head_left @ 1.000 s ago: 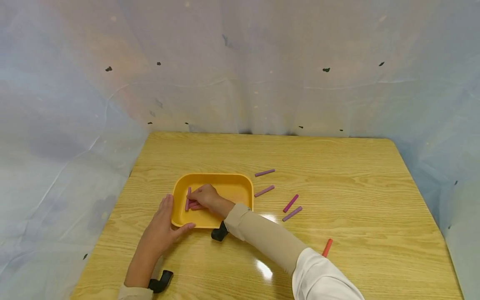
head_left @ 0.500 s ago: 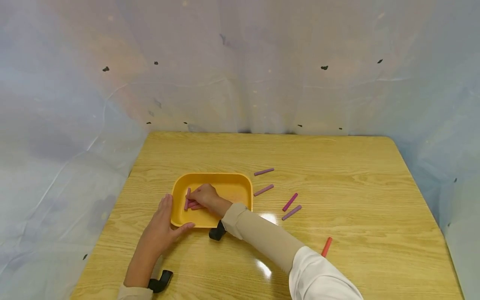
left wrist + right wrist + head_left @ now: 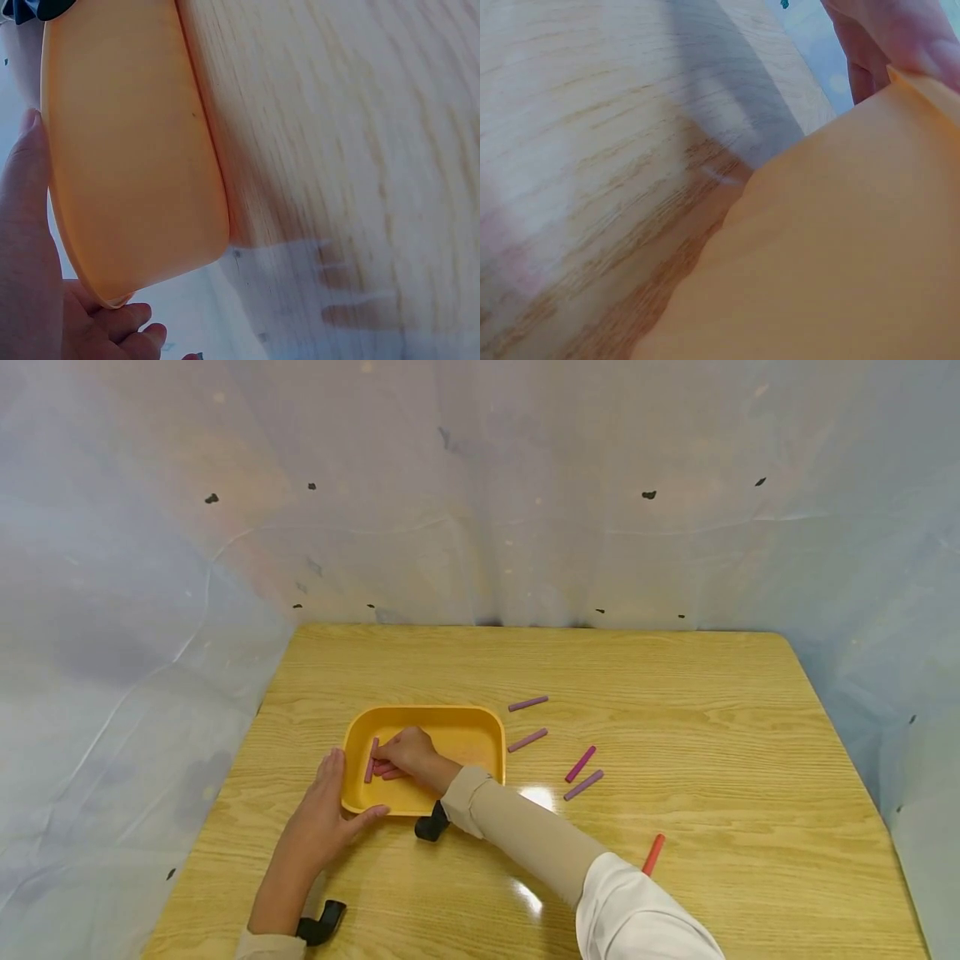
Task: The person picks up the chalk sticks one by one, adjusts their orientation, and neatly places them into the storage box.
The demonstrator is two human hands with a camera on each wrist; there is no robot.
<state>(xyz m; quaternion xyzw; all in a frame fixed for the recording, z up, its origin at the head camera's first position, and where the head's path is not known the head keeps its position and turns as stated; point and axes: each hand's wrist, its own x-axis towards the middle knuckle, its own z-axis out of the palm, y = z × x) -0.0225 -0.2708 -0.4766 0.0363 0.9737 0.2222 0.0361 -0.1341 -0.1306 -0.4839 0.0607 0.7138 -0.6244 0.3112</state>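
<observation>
In the head view a yellow tray (image 3: 450,713) stands left of the table's middle. My left hand (image 3: 315,818) rests against its near left corner, fingers fairly straight along the left side and thumb along the front rim. My right hand (image 3: 411,753) reaches into the tray. Its fingertips pinch at a slim mauve stick (image 3: 371,763) near the tray's left wall. Beside that stick, pink sticks (image 3: 386,769) lie partly hidden under the hand. The left wrist view shows the tray's outer wall (image 3: 135,150) with the left thumb (image 3: 26,150) at its rim.
Right of the tray lie two mauve sticks, one farther back (image 3: 528,703) and one nearer (image 3: 528,741). Beyond them are a magenta stick (image 3: 581,764) and a purple stick (image 3: 583,785). A red stick (image 3: 654,853) lies by the right sleeve. Plastic sheeting (image 3: 480,527) hangs behind the table.
The mauve stick at the right fingertips has shifted slightly left inside the tray. The left hand keeps its place at the tray's corner.
</observation>
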